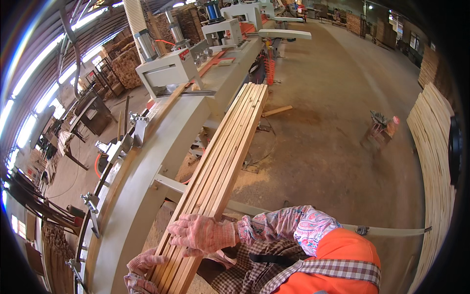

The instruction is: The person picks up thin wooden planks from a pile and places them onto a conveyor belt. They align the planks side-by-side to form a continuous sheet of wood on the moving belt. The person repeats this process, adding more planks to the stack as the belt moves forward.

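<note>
A: Where do the wooden strips lie from the hands?

B: The bundle of pale wooden strips (223,152) stretches up and away from them, its long axis slanting from the lower left of the frame to the upper centre. It runs alongside a long grey machine (142,188) on its left.

A: Which hand is nearer the bundle?

B: Both touch it, near its lower end. The gloved left hand (143,264) is lowest, at the bundle's left edge; the gloved right hand (201,233) is a little farther up.

A: Their pose?

B: The right lies across the top, fingers partly spread and pointing left, its patterned sleeve (279,225) coming from the right. The left curls at the edge, partly hidden; I can't tell how firmly it grips.
</note>
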Demonstrator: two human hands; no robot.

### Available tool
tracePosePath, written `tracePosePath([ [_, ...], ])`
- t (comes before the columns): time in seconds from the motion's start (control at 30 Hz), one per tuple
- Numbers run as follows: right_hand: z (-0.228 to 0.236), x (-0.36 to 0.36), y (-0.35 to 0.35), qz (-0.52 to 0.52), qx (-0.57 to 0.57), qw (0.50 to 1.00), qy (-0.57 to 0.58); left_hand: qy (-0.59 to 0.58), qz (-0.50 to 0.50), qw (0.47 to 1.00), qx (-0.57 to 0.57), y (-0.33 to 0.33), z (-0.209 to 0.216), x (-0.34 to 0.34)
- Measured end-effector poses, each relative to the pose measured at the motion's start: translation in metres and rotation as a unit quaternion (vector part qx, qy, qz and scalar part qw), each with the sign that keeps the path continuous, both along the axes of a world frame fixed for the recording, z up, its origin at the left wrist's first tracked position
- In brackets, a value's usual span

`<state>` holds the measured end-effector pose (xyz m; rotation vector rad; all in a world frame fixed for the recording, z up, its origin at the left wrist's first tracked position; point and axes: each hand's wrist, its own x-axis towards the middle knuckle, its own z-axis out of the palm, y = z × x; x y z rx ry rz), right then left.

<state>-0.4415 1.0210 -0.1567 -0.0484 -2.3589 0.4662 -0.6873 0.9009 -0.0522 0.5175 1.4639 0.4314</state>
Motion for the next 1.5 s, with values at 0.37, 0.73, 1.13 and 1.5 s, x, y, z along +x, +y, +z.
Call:
tracePosePath([
  [0.37,-0.002,0.002,0.001,-0.037,0.030,0.999,0.003,0.294,0.119,0.944,0.094,-0.012,-0.011,0.035],
  [0.73,0.008,0.007,0.003,-0.035,0.046,0.998,-0.037,0.320,-0.082,0.928,0.172,0.002,-0.050,-0.006],
  [1.13,0.018,0.007,-0.001,-0.033,0.068,0.997,-0.032,0.367,-0.244,0.790,0.426,0.005,-0.078,-0.045],
  [1.5,0.021,0.007,-0.003,-0.026,0.056,0.998,-0.001,0.762,-0.215,0.610,-0.040,-0.014,-0.088,-0.117],
])
